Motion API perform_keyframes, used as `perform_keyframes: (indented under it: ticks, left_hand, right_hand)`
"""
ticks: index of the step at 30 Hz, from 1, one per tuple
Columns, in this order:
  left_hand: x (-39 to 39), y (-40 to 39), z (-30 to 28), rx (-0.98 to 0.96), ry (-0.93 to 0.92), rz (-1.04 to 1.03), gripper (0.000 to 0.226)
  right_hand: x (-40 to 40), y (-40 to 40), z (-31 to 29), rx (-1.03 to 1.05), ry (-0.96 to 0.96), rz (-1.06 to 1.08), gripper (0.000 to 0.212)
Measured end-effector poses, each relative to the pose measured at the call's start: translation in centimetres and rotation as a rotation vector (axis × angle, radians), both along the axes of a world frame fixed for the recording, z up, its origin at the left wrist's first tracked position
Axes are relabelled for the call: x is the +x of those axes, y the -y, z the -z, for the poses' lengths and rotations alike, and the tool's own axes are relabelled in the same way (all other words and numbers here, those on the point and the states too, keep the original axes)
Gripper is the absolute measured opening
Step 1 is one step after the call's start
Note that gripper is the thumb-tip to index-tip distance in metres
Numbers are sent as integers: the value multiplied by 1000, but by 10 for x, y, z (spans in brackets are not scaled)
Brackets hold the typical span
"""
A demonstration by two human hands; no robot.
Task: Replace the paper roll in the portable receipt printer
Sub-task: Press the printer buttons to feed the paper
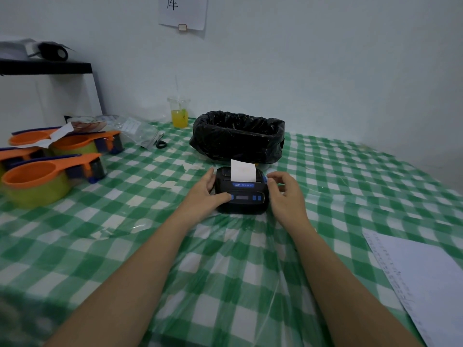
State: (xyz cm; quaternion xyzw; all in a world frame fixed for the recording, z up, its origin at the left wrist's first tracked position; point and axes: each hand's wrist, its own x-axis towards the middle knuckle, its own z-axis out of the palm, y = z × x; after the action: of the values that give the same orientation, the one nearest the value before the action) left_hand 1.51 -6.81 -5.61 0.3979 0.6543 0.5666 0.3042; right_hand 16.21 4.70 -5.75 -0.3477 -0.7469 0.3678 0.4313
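1. Small black portable receipt printer with blue buttons (242, 194) resting on the green-and-white checked plastic tablecloth (125, 221), near the middle of the table, just in front of the bin lined with a black plastic bag (238, 136).
2. Strip of white receipt paper (243, 170) standing upright out of the printer's top slot, at its far side.
3. Left hand (204, 194) cupped loosely against the printer's left side, fingers curved over the far-left corner, thumb (224, 195) lying across the front panel and touching the left blue button.
4. Right hand (285, 194) half open beside the printer's right side, fingers bent, fingertips (271, 177) at the far-right top corner; firm grip or mere touch not clear.
5. Clear plastic cup of yellow liquid with a straw (179, 113) far left of the bin, by the wall.
6. Several orange-handled tape dispensers with yellowish rolls (37, 179) grouped at the left edge, well apart from the printer.
7. White printed sheet of paper (426, 279) lying flat at the near right.
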Motion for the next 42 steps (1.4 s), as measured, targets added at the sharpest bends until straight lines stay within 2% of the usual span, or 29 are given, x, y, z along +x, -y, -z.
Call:
perform_keyframes:
  ticks: [42]
  left_hand:
    - [-1, 2, -1, 25, 79, 36, 89]
  right_hand:
    - [3, 3, -2, -29, -8, -21, 10]
